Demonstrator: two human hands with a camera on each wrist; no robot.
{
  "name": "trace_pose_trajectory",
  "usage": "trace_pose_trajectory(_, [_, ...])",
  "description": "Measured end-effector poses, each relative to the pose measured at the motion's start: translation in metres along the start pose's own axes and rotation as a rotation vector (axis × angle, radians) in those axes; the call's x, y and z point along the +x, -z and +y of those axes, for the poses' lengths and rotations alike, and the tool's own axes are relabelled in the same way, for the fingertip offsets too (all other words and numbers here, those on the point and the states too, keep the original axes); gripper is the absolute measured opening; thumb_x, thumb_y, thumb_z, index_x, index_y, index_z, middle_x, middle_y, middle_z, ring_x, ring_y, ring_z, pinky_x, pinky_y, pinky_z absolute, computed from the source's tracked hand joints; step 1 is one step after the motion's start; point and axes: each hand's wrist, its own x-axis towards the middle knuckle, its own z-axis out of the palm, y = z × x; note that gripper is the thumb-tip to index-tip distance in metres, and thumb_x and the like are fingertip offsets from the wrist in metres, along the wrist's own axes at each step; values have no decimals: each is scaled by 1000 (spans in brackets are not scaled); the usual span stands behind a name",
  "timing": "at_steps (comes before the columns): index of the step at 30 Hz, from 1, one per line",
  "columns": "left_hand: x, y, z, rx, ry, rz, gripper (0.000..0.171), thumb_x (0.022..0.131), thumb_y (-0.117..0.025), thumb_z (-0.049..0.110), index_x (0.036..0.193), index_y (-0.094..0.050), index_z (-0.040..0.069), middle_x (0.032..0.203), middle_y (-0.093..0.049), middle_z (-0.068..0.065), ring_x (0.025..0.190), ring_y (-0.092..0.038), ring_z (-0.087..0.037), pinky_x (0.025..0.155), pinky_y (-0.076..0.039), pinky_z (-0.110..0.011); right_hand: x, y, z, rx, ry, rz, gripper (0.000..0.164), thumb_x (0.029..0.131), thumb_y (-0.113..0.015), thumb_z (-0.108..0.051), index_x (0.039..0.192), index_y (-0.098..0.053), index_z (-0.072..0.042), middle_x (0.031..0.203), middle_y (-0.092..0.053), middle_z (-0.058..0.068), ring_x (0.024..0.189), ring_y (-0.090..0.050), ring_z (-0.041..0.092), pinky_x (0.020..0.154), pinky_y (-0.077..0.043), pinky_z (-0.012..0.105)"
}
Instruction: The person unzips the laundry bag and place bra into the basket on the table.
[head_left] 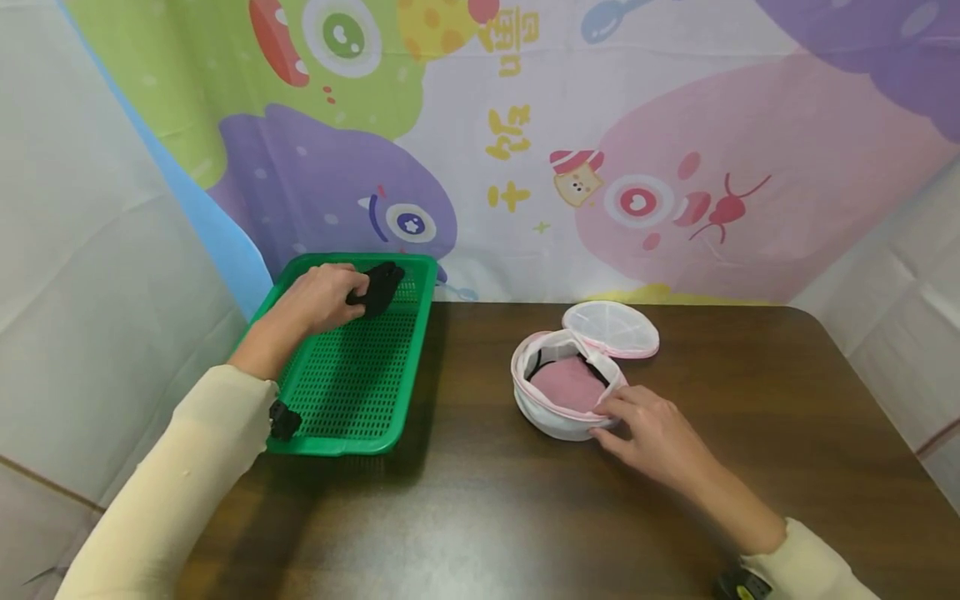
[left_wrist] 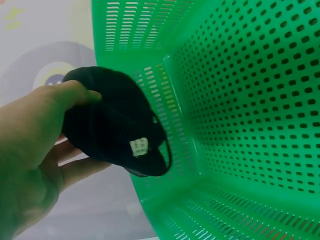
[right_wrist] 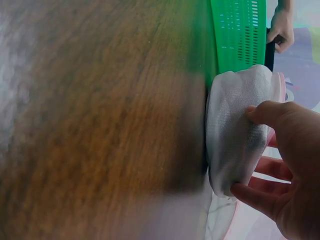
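My left hand [head_left: 326,296] pinches a folded black bra [head_left: 381,290] above the far end of the green basket [head_left: 411,387]. In the left wrist view a white label and a thin strap show on the black bra [left_wrist: 107,117], with the thumb on its near face. On the table, a round white mesh laundry bag [head_left: 551,417] with pink trim stands with its lid [head_left: 611,325] folded back. A pink cup-shaped garment with black edging [head_left: 570,385] lies inside it. My right hand [head_left: 651,427] grips the near right rim of the bag, thumb against the outer wall [right_wrist: 232,120].
The basket stands at the left of the brown wooden table [head_left: 480,508], by the printed cartoon curtain [head_left: 517,250] along the back. Pale sheets [head_left: 97,192] hang at both sides. Table surface lies between basket and bag.
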Motion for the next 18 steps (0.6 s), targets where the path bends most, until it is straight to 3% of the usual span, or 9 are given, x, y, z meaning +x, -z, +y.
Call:
trace_pose_trajectory(8, [10,-7,-6,-10,17,-159,54,107,-75,11,84,-27,19,85,-23,-1,74,-24,-19,74,-24,-38,2,2,-2,5,9,9,23,82,-99,-17,98,-83,-14,99,-80,1,93,-78,24,80,-65,47])
trace_pose_trajectory(18, [19,-22,-9,42,-13,-191,52,105,-79,13,84,-31,18,85,-27,-1,74,-28,-18,71,-25,-38,2,3,-4,6,9,14,23,82,-100,-15,98,-84,-15,99,-80,1,93,-77,23,80,-65,46])
